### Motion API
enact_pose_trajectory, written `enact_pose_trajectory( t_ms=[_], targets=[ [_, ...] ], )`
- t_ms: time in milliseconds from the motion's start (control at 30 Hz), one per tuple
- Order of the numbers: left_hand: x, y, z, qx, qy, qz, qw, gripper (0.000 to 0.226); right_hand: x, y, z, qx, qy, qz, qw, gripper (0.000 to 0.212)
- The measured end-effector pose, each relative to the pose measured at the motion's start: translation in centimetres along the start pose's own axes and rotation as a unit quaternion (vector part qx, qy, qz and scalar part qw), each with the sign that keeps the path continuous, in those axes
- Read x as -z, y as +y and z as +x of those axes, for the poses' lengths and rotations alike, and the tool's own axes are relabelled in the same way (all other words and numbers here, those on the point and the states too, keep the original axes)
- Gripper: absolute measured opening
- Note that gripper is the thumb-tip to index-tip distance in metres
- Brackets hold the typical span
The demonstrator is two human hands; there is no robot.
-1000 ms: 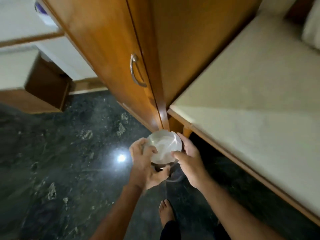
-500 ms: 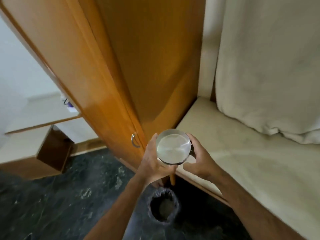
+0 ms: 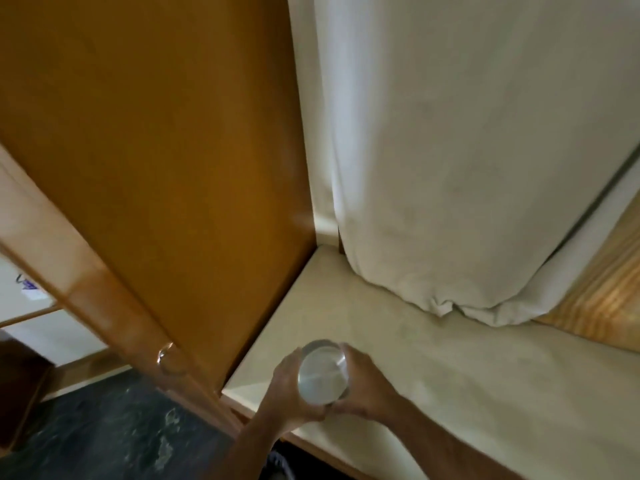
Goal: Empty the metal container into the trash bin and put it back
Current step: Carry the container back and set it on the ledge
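A pale bench (image 3: 450, 393) is flanked by a wooden wardrobe (image 3: 166, 168) and draped white cloth (image 3: 467, 150). Above its front-left corner, the metal container (image 3: 322, 375), seemingly lidded, is grasped between the left hand (image 3: 287, 393) and right hand (image 3: 367, 386).

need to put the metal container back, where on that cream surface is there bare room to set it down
Both the left hand and right hand hold the metal container over the cream surface. Bare room lies right beneath and rightward, between the wooden cabinet and the front edge. It's crowded at the back, where the hanging white cloth bunches.
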State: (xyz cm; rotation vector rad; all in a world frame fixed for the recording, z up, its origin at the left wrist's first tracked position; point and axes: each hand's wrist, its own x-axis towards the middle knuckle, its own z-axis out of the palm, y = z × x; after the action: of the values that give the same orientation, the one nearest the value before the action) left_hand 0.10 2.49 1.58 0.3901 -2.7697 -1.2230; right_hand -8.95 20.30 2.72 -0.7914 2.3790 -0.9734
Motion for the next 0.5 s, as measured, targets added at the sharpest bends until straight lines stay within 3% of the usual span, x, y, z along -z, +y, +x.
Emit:
enact_pose_trajectory(
  t_ms=[100,267,500],
  targets=[
    [-0.7,-0.8,1.0,0.015,-0.019,0.009,1.000,0.100,-0.6,0.8,1.2,-0.026,-0.005,-0.047,0.999,0.120],
    [-0.3,-1.2,1.3,0.011,-0.056,0.026,0.998,0.098,-1.6,1.3,2.5,-0.064,-0.025,-0.035,0.997,0.110],
    [0.7,-0.1,2.0,0.014,-0.137,0.100,0.985,0.110,-1.0,0.8,2.4,-0.085,-0.061,-0.071,0.992,0.109]
  ],
)
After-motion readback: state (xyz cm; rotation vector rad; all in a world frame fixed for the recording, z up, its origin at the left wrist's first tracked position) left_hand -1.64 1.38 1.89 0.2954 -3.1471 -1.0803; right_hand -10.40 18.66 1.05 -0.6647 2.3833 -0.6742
